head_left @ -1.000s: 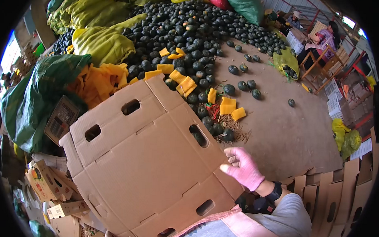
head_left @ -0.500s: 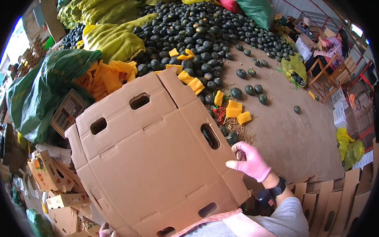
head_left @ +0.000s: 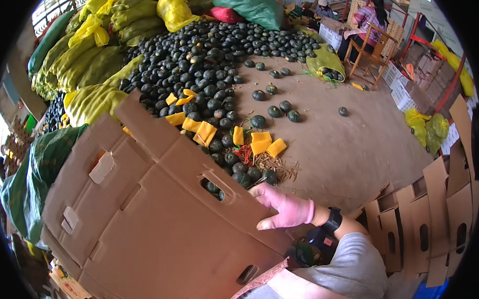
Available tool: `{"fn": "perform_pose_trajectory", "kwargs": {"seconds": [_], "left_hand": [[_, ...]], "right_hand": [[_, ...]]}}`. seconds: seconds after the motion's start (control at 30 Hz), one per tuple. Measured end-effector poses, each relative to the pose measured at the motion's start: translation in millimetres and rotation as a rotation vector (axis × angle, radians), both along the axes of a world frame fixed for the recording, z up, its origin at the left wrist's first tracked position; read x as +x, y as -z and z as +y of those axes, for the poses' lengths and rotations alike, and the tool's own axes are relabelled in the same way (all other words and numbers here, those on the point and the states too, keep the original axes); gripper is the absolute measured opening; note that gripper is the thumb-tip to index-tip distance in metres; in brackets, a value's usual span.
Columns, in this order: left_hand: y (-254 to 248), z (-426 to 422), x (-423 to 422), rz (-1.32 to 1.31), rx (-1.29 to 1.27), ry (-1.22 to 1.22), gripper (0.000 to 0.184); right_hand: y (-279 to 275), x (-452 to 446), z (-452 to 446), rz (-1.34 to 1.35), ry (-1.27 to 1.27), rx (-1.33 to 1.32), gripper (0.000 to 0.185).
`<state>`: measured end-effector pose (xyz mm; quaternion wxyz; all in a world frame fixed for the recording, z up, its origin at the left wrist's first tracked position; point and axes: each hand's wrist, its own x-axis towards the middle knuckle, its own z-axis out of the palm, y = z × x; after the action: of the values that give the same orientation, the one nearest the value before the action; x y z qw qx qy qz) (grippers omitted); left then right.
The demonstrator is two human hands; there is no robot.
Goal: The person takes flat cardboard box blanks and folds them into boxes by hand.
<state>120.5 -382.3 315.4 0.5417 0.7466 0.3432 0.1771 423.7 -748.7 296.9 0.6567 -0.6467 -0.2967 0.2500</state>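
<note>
A large flat sheet of brown cardboard (head_left: 174, 231) with cut-out handle holes and creases fills the lower left, tilted up in front of my body. My right hand (head_left: 283, 207), in a pink glove, grips its right edge, with the thumb on the near face and the fingers behind the edge. My left hand is out of view. Beyond the sheet lies a big heap of dark green squashes (head_left: 205, 66), with yellow foam net sleeves (head_left: 204, 132) scattered on its near side.
Full net sacks (head_left: 88, 60) are stacked at the back left. A green sack (head_left: 35, 177) stands left of the sheet. Folded cardboard boxes (head_left: 437, 216) line the lower right. Loose squashes dot the floor (head_left: 350, 156). Two people (head_left: 369, 26) sit at the back right.
The cardboard has tilted and shifted left and down, and its hole flaps now show. My right hand moved left with its edge. My left hand has left the view. The camera view has turned right.
</note>
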Motion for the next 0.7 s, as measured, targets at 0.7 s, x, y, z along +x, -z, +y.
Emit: {"fn": "perform_pose_trajectory", "kwargs": {"seconds": [0.7], "left_hand": [[-34,-9,71,0.353,0.913,1.080,0.096]], "right_hand": [[-38,33,86,-1.118,-0.911,-0.550,0.073]]}}
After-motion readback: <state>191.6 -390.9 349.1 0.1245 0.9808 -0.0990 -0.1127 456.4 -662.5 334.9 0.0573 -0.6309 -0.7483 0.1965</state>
